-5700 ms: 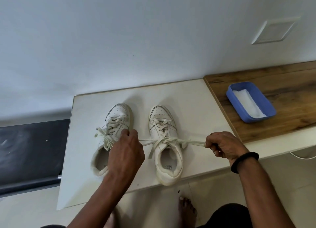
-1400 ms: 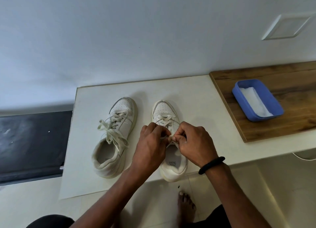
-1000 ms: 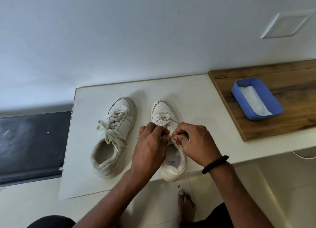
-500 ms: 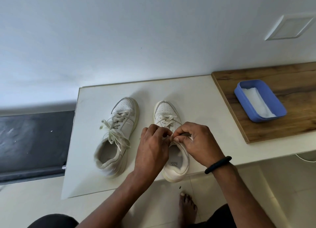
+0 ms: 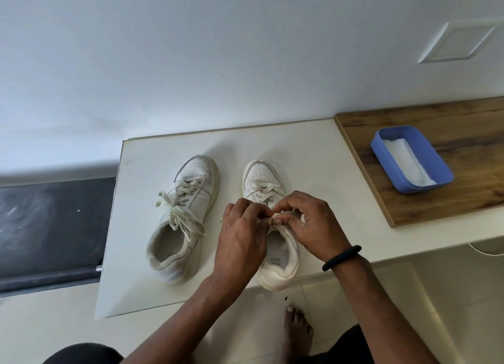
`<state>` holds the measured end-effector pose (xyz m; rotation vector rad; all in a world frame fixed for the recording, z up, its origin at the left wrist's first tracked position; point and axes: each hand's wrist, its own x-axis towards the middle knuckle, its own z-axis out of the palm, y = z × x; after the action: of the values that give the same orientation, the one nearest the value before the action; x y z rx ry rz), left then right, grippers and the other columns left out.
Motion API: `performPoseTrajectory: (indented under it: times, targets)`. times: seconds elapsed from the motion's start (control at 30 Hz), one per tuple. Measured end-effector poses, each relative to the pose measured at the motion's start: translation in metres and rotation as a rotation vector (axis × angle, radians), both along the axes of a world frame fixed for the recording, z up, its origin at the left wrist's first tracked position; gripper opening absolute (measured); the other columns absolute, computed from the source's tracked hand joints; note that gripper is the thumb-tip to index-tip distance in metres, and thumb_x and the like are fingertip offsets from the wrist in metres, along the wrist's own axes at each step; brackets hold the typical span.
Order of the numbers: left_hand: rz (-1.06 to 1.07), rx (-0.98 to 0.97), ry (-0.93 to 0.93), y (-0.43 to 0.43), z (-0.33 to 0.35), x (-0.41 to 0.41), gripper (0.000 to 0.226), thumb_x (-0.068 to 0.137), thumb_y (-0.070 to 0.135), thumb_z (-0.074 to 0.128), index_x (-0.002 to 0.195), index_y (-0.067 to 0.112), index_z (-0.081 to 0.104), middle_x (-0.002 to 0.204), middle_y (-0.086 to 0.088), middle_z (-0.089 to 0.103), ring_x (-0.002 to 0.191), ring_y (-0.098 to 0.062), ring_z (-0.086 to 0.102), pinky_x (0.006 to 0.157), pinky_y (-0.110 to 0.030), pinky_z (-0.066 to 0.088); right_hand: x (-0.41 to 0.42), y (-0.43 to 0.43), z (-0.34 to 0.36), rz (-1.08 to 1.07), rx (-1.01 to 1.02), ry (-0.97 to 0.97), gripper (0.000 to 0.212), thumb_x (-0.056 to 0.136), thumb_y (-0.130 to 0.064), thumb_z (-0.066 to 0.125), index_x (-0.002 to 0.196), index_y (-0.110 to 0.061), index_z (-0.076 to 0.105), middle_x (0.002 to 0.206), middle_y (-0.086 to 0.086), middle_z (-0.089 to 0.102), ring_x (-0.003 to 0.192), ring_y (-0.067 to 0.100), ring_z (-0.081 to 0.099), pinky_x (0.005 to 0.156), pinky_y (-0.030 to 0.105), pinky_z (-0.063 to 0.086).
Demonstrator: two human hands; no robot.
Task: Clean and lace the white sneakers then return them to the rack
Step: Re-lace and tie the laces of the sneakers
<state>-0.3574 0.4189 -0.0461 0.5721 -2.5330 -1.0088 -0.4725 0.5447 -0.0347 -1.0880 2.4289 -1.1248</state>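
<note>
Starting with the white surface (image 5: pixel 300 145), you have both sneakers standing on it side by side, toes toward the wall. A wood-topped section (image 5: pixel 463 123) adjoins it on your right and carries a blue tray (image 5: pixel 377 148) with a white cloth (image 5: pixel 406 163) inside, well apart from the shoes.

The left sneaker (image 5: pixel 195 197) sits alone, its bow (image 5: pixel 180 217) tied and flopped across the collar. The right sneaker (image 5: pixel 260 172) is under your hands, with its heel at the near edge of the surface and seemingly a touch over it.

Judge each shoe as light but bulky, stiff through the sole and toe and soft around the padded collar. For the trip to the rack, take it by the heel or hook your fingers inside the collar. Don't lift it by the laces, which would likely slip or drag the knot loose.

Your left hand (image 5: pixel 240 238) and right hand (image 5: pixel 311 222) meet over the tongue. Each grip is narrow, with fingers curled and pinching the lace (image 5: pixel 264 195) between thumb and fingertips. How it is looped there is hidden behind your knuckles.

That lace looks flat, limp and woven, so it will hold no shape by itself. Keep tension on it and pinch close to the knot. The smooth white uppers probably show marks easily, so handle them with clean fingers.
</note>
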Motion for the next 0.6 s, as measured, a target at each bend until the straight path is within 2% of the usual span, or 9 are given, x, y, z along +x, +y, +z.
performPoseTrajectory:
  times: [0.13, 0.23, 0.37, 0.5, 0.6]
  targets:
    - [-0.003, 0.004, -0.002, -0.013, 0.000, 0.000, 0.010, 0.095, 0.019, 0.063, 0.102, 0.023, 0.070, 0.096, 0.006, 0.062, 0.093, -0.018, 0.058, 0.080, -0.033, 0.048, 0.005, -0.002, -0.001, -0.015, 0.016, 0.122, 0.013, 0.085, -0.028, 0.078, 0.083, -0.022, 0.066, 0.083, -0.015, 0.063, 0.077, 0.006, 0.062, 0.067, 0.035, 0.055]
    - [-0.022, -0.017, -0.025, -0.024, 0.000, 0.001, 0.013, 0.094, 0.019, 0.063, 0.103, 0.025, 0.071, 0.094, 0.004, 0.061, 0.089, -0.019, 0.060, 0.080, -0.040, 0.051, 0.004, -0.001, 0.002, -0.008, 0.039, 0.158, 0.016, 0.083, -0.031, 0.079, 0.083, -0.023, 0.065, 0.083, -0.015, 0.064, 0.075, 0.005, 0.062, 0.066, 0.033, 0.056]
    - [-0.080, -0.019, -0.030, -0.027, 0.004, 0.000, 0.014, 0.093, 0.020, 0.066, 0.103, 0.026, 0.074, 0.093, 0.004, 0.060, 0.087, -0.018, 0.060, 0.077, -0.039, 0.051, 0.000, 0.005, 0.008, 0.044, 0.042, 0.096, 0.011, 0.083, -0.024, 0.080, 0.090, -0.022, 0.071, 0.087, -0.015, 0.069, 0.081, 0.004, 0.067, 0.073, 0.033, 0.059]
    - [-0.101, -0.017, -0.050, -0.028, 0.006, -0.001, 0.014, 0.094, 0.029, 0.066, 0.106, 0.027, 0.073, 0.096, 0.007, 0.058, 0.091, -0.013, 0.057, 0.078, -0.031, 0.049, 0.003, 0.003, 0.006, 0.051, 0.030, 0.129, 0.015, 0.082, -0.018, 0.077, 0.089, -0.024, 0.066, 0.086, -0.014, 0.065, 0.079, 0.005, 0.064, 0.070, 0.034, 0.058]
    - [-0.105, 0.032, -0.069, -0.029, 0.006, -0.004, 0.011, 0.093, 0.028, 0.067, 0.101, 0.024, 0.073, 0.097, 0.008, 0.058, 0.092, -0.011, 0.057, 0.077, -0.029, 0.049, 0.002, 0.002, 0.003, 0.045, 0.015, 0.149, 0.015, 0.081, -0.017, 0.075, 0.089, -0.024, 0.065, 0.087, -0.014, 0.063, 0.080, 0.006, 0.063, 0.070, 0.035, 0.057]
